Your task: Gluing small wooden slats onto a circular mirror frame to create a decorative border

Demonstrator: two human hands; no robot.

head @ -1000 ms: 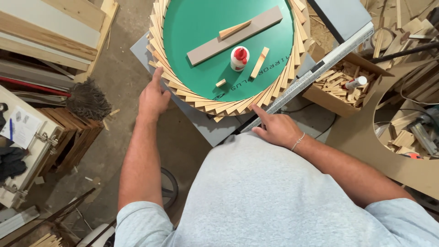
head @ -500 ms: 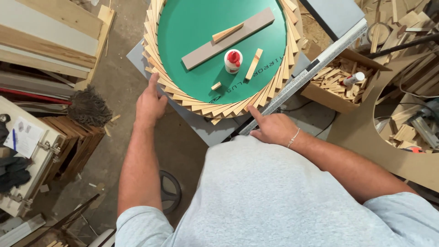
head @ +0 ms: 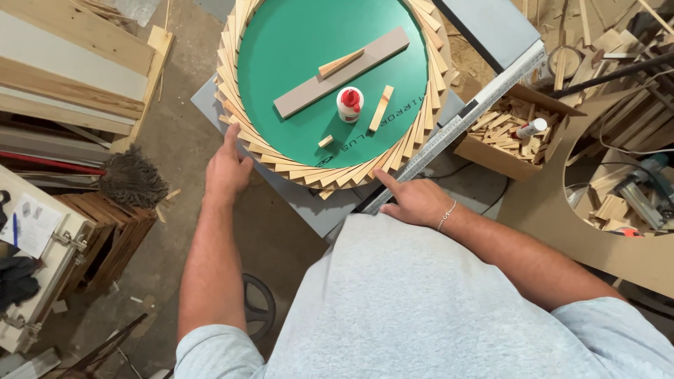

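At the far left of the frame we record stacked boards (head: 70, 63) and a mop head (head: 133, 179) on the floor, unchanged. Compared with a second ago, the green round panel (head: 309, 84) with its ring of wooden slats (head: 281, 163) sits slightly further toward the upper part of the frame and the view has dropped; both hands keep their stations at the ring's lower edge, so we judge the work to be adjusting or checking the ring rather than adding a slat. The left hand (head: 226, 168) lies against the ring's lower-left rim, fingers (head: 232, 137) extended and together, gripping nothing. On the panel rest a grey strip (head: 309, 85), a glue bottle (head: 349, 104) and loose slats. The panel lies on the grey tabletop (head: 309, 203), centre of the frame. The right hand (head: 418, 202) rests at the lower-right rim, index finger pointing onto a slat tip, other fingers loosely curled, holding nothing, beside a metal ruler (head: 463, 119). Further right stands a cardboard box of offcuts (head: 505, 130).
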